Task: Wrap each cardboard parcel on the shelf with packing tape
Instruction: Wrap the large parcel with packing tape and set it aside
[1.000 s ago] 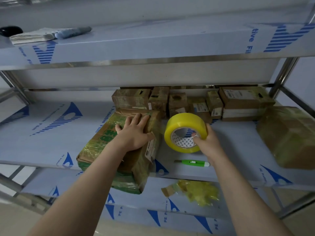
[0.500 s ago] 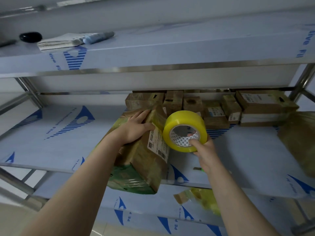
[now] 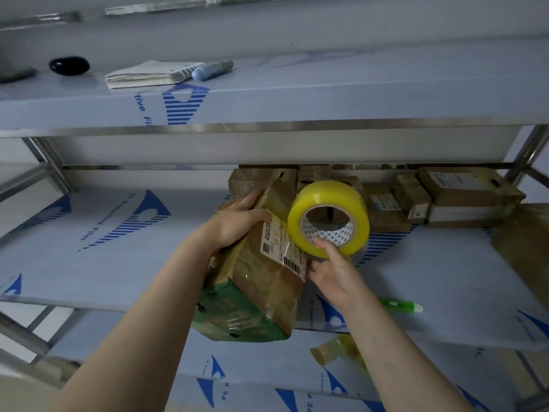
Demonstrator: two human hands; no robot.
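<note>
A large cardboard parcel [image 3: 261,281] with a green end and a white shipping label is tilted up on the middle shelf's front edge [image 3: 89,304]. My left hand [image 3: 234,221] grips its upper left side. My right hand [image 3: 332,269] holds a yellow roll of packing tape [image 3: 328,217] against the parcel's right face, near the label. Several smaller taped parcels [image 3: 386,203] line the back of the shelf.
A green utility knife [image 3: 401,306] lies on the shelf right of my right wrist. A big wrapped parcel [image 3: 523,248] sits at the far right. Crumpled tape scraps [image 3: 338,350] lie on the lower shelf. A notepad [image 3: 145,74], marker [image 3: 212,69] and black object [image 3: 69,66] rest on the top shelf.
The left hand has tipped the large parcel from lying flat to standing on its edge. The right hand brought the tape roll closer to the parcel's label side.
</note>
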